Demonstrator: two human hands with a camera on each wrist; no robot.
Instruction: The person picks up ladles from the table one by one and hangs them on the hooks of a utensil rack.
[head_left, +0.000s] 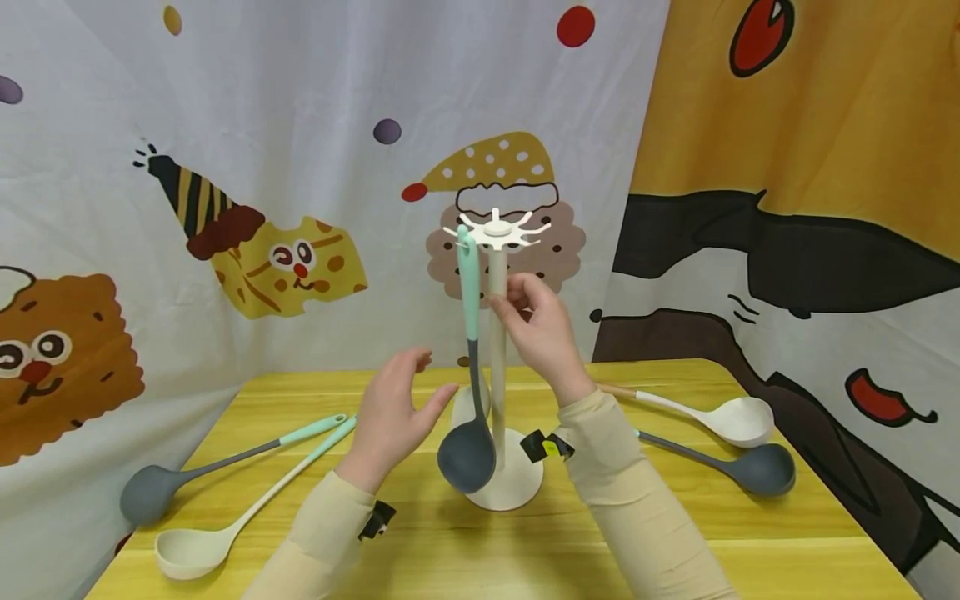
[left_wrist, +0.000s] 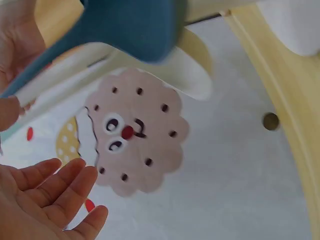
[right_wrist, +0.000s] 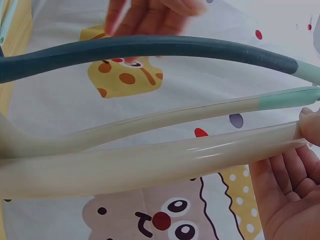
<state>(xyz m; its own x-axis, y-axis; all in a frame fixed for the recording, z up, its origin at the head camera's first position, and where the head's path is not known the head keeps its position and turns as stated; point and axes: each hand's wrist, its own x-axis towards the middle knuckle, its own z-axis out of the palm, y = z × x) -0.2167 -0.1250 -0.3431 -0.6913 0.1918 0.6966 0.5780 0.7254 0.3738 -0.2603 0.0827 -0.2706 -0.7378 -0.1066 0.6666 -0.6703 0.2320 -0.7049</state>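
Note:
A cream utensil stand point(head_left: 498, 358) rises from a round base, with a ring of hooks point(head_left: 497, 227) on top. From its left side hangs a dark grey ladle point(head_left: 467, 457) with a mint handle. Behind that, a cream ladle point(right_wrist: 200, 115) with a mint handle hangs too, mostly hidden in the head view. My right hand point(head_left: 543, 329) pinches the upper pole between thumb and fingers, below the hooks. My left hand point(head_left: 390, 417) is held left of the hanging ladles, fingers loosely extended and holding nothing; its palm shows in the left wrist view.
On the yellow wooden table point(head_left: 420, 550), a grey ladle point(head_left: 150, 493) and a cream ladle point(head_left: 193, 553) lie to the left. A white ladle point(head_left: 741, 421) and another grey ladle point(head_left: 765, 469) lie to the right. A printed curtain point(head_left: 315, 100) hangs behind.

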